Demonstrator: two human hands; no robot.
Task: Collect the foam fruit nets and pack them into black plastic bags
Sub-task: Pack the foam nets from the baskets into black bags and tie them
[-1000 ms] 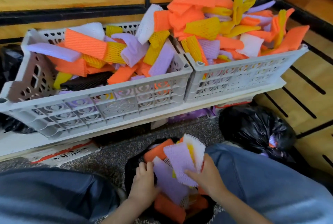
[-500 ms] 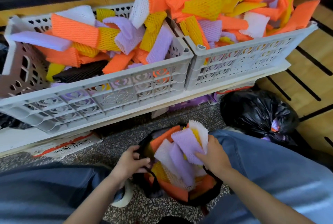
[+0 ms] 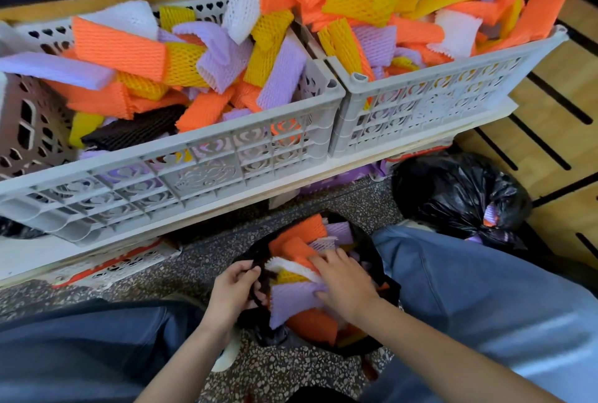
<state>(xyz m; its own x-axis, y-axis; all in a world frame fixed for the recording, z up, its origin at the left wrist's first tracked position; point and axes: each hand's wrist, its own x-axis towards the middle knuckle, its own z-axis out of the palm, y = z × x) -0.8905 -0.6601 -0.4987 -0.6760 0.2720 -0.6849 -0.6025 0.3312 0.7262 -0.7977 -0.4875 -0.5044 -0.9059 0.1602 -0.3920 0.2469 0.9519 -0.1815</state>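
**Full bag, springy load: nets may pop back out**

The open black bag stands on the speckled floor between the person's knees. It is packed up to its mouth with foam nets in orange, purple, white and yellow. The left grip pinches the bag's near rim between thumb and curled fingers and holds that side up. The right grip lies flat on the pile with its fingers spread and fairly straight. It presses the nets down and clasps none of them.

The main risk is probably rebound. The foam is light and elastic, so once the pressing grip lifts, the top nets could rise above the rim and spill onto the floor. Only one side of the mouth is held. The far rim looks slack, and a hard push could fold it inward or squeeze nets out over it. Thin plastic pulled against a pinch may also stretch or tear.

A bag this full could be hard to tie. The knotted bag by the right knee has bits of net poking out near its knot.

Both crates, the left crate and the right crate, are heaped above their rims on the low counter. A careless reach could knock loose nets down.
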